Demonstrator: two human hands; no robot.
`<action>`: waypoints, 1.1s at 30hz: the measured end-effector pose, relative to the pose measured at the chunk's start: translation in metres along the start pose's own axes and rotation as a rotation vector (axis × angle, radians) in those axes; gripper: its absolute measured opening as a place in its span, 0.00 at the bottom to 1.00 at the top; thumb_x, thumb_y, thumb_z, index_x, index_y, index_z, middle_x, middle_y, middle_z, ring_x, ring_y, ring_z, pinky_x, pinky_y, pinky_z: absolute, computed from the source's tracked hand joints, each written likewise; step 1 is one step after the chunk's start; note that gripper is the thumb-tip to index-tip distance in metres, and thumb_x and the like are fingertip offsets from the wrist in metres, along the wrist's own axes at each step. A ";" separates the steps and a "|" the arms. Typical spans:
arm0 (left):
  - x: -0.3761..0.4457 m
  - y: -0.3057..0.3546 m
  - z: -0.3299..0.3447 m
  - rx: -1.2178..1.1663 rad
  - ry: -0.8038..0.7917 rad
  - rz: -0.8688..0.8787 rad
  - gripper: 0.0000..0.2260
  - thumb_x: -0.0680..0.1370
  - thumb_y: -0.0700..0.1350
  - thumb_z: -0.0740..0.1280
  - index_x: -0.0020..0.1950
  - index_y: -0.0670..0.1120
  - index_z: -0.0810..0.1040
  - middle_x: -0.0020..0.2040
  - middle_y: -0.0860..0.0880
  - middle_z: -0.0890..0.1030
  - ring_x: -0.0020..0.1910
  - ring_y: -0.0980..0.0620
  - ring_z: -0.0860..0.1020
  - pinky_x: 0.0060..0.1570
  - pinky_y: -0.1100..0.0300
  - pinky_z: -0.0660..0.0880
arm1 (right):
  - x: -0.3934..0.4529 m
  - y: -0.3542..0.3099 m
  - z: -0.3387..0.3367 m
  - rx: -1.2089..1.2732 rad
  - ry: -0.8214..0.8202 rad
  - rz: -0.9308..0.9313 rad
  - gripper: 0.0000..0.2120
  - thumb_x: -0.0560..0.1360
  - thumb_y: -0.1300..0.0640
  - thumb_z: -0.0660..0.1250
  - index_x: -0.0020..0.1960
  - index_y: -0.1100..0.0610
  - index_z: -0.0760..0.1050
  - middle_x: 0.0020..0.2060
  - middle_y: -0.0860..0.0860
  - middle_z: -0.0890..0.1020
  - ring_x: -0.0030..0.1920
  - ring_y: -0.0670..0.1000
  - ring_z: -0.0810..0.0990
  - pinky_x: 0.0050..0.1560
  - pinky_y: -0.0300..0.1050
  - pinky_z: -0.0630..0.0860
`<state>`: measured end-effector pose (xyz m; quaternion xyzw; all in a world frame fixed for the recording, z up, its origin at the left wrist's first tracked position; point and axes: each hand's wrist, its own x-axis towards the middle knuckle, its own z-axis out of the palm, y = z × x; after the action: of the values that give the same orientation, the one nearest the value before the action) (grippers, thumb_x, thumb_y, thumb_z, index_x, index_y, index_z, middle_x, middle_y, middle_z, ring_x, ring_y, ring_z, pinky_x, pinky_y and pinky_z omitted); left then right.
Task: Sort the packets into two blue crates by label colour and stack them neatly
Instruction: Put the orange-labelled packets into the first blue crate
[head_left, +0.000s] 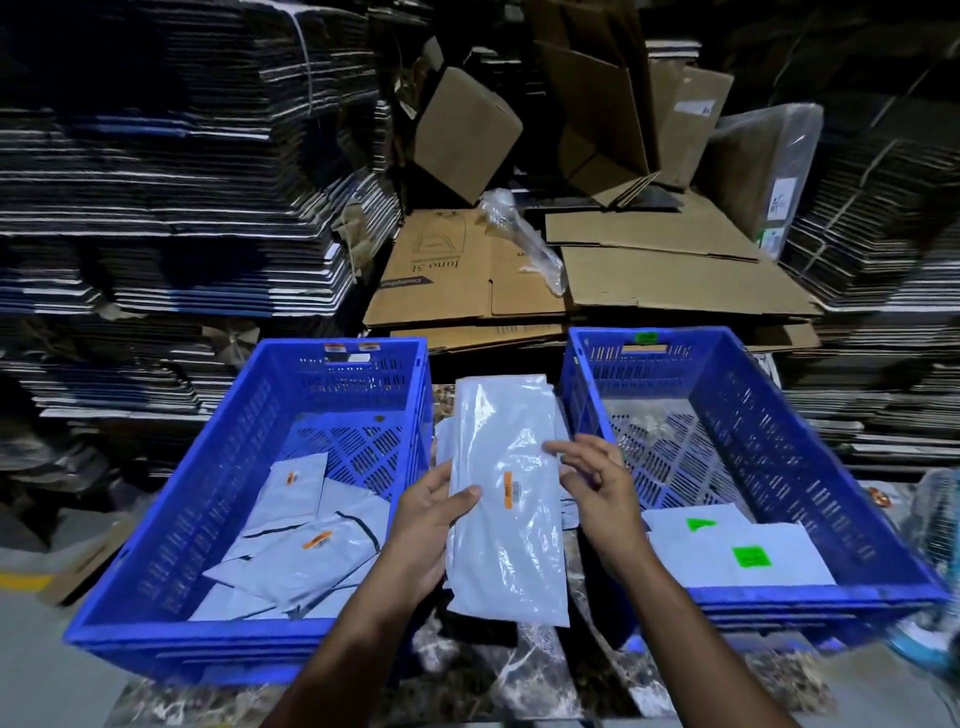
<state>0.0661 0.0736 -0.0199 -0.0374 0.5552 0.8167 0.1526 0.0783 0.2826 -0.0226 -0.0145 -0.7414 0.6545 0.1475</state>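
Two bare forearms, no sleeves/gloves/rings, left grip & right grip

Dim light fills a storeroom, brightest near the front. Tall stacks of flattened dark cardboard sheets with pale edges rise along the left, and similar stacks stand at the right. Between them lies a heap of flattened brown cardboard boxes, with a few half-folded brown cartons leaning above it. A crumpled clear plastic wrapper lies across the heap, and a clear plastic bag holding a dark flat pack leans at its right. Below, a dark marble-patterned worktop shows, and a grey floor with a yellow line at far left.
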 end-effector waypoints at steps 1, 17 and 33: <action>0.002 -0.002 0.000 0.025 0.040 0.028 0.16 0.76 0.32 0.69 0.64 0.39 0.77 0.56 0.39 0.84 0.54 0.39 0.83 0.52 0.46 0.81 | -0.003 -0.001 0.003 0.108 0.016 0.091 0.17 0.80 0.62 0.65 0.55 0.40 0.82 0.62 0.52 0.73 0.60 0.52 0.79 0.59 0.52 0.79; 0.059 -0.021 -0.010 0.393 0.205 0.007 0.17 0.80 0.45 0.68 0.69 0.46 0.75 0.67 0.48 0.78 0.62 0.49 0.78 0.61 0.49 0.76 | -0.014 0.016 -0.023 -0.043 0.216 0.226 0.08 0.77 0.57 0.71 0.48 0.43 0.80 0.43 0.43 0.86 0.48 0.47 0.85 0.54 0.54 0.81; -0.007 0.018 -0.028 0.330 0.101 0.095 0.10 0.79 0.35 0.67 0.59 0.42 0.80 0.53 0.43 0.86 0.52 0.41 0.84 0.54 0.46 0.80 | -0.014 0.000 0.045 0.019 -0.044 0.198 0.05 0.80 0.51 0.67 0.54 0.46 0.81 0.46 0.47 0.86 0.48 0.52 0.85 0.48 0.56 0.82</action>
<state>0.0649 0.0406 -0.0129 -0.0263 0.6898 0.7180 0.0898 0.0804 0.2359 -0.0302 -0.0721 -0.7331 0.6731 0.0658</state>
